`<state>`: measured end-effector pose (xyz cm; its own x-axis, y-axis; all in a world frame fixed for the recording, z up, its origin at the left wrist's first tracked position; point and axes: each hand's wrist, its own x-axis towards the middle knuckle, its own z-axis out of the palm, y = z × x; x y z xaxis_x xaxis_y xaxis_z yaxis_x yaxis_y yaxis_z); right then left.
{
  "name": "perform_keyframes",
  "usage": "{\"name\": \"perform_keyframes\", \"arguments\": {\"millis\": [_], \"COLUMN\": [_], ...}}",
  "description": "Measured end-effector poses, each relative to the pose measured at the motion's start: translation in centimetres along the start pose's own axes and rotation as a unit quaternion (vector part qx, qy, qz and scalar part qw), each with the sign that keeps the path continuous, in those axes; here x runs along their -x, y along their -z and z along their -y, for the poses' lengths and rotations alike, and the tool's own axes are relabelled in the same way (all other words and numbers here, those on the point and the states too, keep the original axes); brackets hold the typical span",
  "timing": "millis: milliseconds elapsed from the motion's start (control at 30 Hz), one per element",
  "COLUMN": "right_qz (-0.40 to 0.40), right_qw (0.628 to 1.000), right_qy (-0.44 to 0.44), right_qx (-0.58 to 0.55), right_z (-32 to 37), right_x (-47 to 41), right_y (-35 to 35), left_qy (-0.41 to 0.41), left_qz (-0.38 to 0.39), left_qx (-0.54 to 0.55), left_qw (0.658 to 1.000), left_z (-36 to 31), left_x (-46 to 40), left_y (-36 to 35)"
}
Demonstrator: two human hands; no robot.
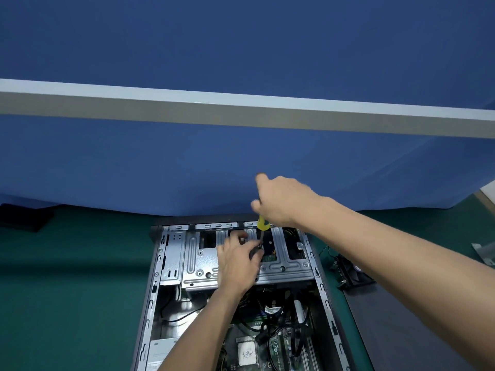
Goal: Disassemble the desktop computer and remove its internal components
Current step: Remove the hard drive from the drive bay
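Green table [67, 277] carries the open desktop case [160, 290], lying on its side, motherboard [278, 346] exposed near camera. Silver drive cage [198, 255] sits at the far end. Right hand [281, 202] is curled round the yellow screwdriver [262, 228], held upright, tip down in the cage. Left hand [238, 261] pinches near the shaft tip, steadying it. Likely undoing a cage screw: keep the bit square, press down, turn slow, catch the screw.
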<state>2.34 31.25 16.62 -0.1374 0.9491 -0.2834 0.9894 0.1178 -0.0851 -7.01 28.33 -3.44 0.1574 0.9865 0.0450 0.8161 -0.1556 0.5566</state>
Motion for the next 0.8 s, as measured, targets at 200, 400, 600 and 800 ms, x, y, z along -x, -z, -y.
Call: {"name": "perform_keyframes", "arguments": {"millis": [200, 400, 600, 800], "right_qz": [-0.019, 0.022, -0.033, -0.04], "right_qw": [0.994, 0.994, 0.995, 0.998], "right_qy": [-0.079, -0.031, -0.005, -0.033], "right_qx": [0.068, -0.098, -0.096, 0.016], "right_z": [0.1, -0.2, -0.5, 0.2], "right_x": [0.3, 0.1, -0.3, 0.0], "right_y": [0.4, -0.2, -0.8, -0.5], "left_qy": [0.001, -0.002, -0.001, 0.0], "left_qz": [0.0, -0.009, -0.012, -0.015], "left_qx": [-0.01, -0.009, 0.001, -0.002], "left_qw": [1.0, 1.0, 1.0, 1.0], "left_z": [0.0, -0.1, -0.2, -0.2], "left_x": [-0.1, -0.1, -0.1, -0.1], "left_y": [-0.1, -0.2, 0.0, 0.1]}}
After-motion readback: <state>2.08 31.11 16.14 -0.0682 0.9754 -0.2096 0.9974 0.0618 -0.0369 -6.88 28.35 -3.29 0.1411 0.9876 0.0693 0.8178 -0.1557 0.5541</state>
